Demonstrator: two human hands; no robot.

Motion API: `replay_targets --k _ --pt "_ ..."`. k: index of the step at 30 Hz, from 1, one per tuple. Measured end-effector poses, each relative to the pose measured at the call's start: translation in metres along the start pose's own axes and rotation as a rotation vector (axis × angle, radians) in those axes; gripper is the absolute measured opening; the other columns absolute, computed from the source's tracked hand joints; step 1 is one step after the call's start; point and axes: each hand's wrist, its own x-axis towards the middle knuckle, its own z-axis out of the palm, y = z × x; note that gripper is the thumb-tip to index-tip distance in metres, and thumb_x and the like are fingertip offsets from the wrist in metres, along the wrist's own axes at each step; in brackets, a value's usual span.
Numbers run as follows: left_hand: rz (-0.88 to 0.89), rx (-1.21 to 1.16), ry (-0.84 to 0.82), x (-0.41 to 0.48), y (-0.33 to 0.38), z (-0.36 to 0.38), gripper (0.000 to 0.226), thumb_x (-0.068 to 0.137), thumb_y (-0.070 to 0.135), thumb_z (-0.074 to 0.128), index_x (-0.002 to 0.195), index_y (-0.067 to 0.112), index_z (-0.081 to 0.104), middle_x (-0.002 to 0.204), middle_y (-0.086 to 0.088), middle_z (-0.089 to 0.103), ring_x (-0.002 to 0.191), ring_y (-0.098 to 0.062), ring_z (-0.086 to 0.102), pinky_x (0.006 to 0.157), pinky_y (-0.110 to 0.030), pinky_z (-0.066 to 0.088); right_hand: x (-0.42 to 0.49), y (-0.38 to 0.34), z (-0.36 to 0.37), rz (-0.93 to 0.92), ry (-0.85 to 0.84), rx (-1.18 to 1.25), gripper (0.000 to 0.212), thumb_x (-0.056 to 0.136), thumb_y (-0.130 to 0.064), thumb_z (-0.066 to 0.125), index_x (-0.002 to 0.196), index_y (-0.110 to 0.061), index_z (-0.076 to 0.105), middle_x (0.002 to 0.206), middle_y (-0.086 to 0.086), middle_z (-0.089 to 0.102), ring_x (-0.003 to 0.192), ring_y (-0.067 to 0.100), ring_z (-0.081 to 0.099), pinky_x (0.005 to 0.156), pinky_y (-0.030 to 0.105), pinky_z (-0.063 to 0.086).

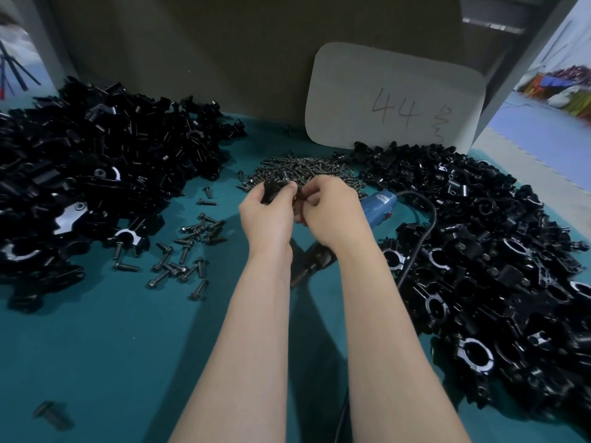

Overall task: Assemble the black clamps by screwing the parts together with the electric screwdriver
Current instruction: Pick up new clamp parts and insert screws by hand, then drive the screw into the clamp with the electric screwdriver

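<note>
On the worktop (96, 362), a clamp pile (96, 161) fills the upper left, a second pile (479, 266) the right. A screw heap (307, 169) lies centre, below a card (393, 97); loose bolts (185, 251) lie lower left of it, the screwdriver (380, 206) just right.

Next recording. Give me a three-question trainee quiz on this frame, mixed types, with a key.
1. True or false: the right hand grips the blue electric screwdriver.
2. The pile of small screws lies: (A) between the left heap of clamp parts and the right heap of clamp parts; (B) in a plastic tray; (C) at the table's near edge.
3. Fill in: the white board reads ___.
Key: 1 false: the left hand and right hand hold a black clamp part, and the screwdriver lies on the teal table. 2 A. 3 44.
</note>
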Motion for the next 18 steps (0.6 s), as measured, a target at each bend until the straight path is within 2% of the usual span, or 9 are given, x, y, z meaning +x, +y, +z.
replay_targets --k 2,3,7,11,13,14,16,18 --pt "-0.003 -0.005 0.001 -0.001 -0.001 0.001 0.004 0.088 0.008 0.065 0.085 0.011 0.065 0.074 -0.003 0.062 0.059 -0.011 0.054 0.050 -0.016 0.045 0.000 0.000 0.002 0.014 0.010 -0.009 0.015 0.092 -0.010 0.048 0.101 -0.009 0.061 0.094 0.015 0.070 0.090 0.029 0.066 0.085 0.038 0.052" --pt "-0.004 -0.009 0.003 -0.001 -0.001 0.001 0.005 0.088 0.008 0.065 0.084 0.011 0.065 0.073 -0.003 0.061 0.058 -0.011 0.053 0.050 -0.017 0.045 0.000 0.000 0.004 0.019 0.015 -0.025 0.015 0.094 -0.013 0.048 0.099 -0.008 0.061 0.092 0.016 0.070 0.088 0.031 0.066 0.083 0.040 0.053" --pt "0.009 0.001 0.008 0.001 -0.001 0.001 0.010 0.088 0.010 0.065 0.079 0.013 0.063 0.080 -0.005 0.063 0.073 -0.018 0.056 0.071 -0.030 0.047 -0.002 0.001 0.009 0.000 0.019 -0.088 0.031 0.099 -0.031 0.043 0.089 -0.008 0.061 0.086 0.014 0.069 0.082 0.030 0.065 0.077 0.042 0.054" --pt "-0.057 -0.097 -0.011 0.003 0.001 -0.002 0.009 0.091 0.012 0.065 0.083 0.017 0.064 0.087 -0.003 0.066 0.079 -0.018 0.061 0.077 -0.027 0.053 0.000 0.005 0.001 0.050 0.051 -0.018 0.043 0.100 -0.042 0.038 0.085 -0.011 0.064 0.088 0.010 0.068 0.086 0.027 0.063 0.080 0.038 0.051" --pt "-0.133 -0.197 -0.024 0.005 0.000 -0.003 0.005 0.093 0.014 0.063 0.088 0.015 0.061 0.095 -0.005 0.066 0.081 -0.018 0.066 0.074 -0.021 0.055 0.003 0.015 -0.010 0.143 0.187 -0.078 0.042 0.099 -0.046 0.040 0.103 -0.012 0.064 0.110 0.012 0.062 0.103 0.030 0.056 0.086 0.037 0.044" --pt "-0.179 -0.250 -0.023 0.006 -0.001 -0.005 0.004 0.093 0.015 0.063 0.091 0.014 0.060 0.098 -0.007 0.066 0.082 -0.018 0.068 0.073 -0.020 0.056 0.004 0.022 -0.016 0.222 0.224 -0.125 0.041 0.097 -0.047 0.044 0.115 -0.014 0.060 0.125 0.014 0.052 0.113 0.032 0.050 0.091 0.039 0.042" --pt "-0.268 -0.340 -0.027 0.010 -0.003 -0.008 0.009 0.093 0.018 0.063 0.095 0.011 0.059 0.103 -0.013 0.067 0.082 -0.017 0.070 0.073 -0.021 0.058 0.004 0.034 -0.023 0.382 0.165 -0.194 0.053 0.093 -0.049 0.052 0.133 -0.015 0.046 0.144 0.014 0.029 0.123 0.038 0.040 0.096 0.041 0.039" --pt "-0.333 -0.407 -0.054 0.013 -0.003 -0.012 0.014 0.093 0.021 0.064 0.098 0.010 0.058 0.106 -0.017 0.068 0.082 -0.017 0.070 0.072 -0.022 0.058 0.004 0.039 -0.024 0.431 0.086 -0.232 0.064 0.090 -0.051 0.056 0.139 -0.015 0.036 0.148 0.014 0.021 0.120 0.039 0.044 0.090 0.039 0.040"
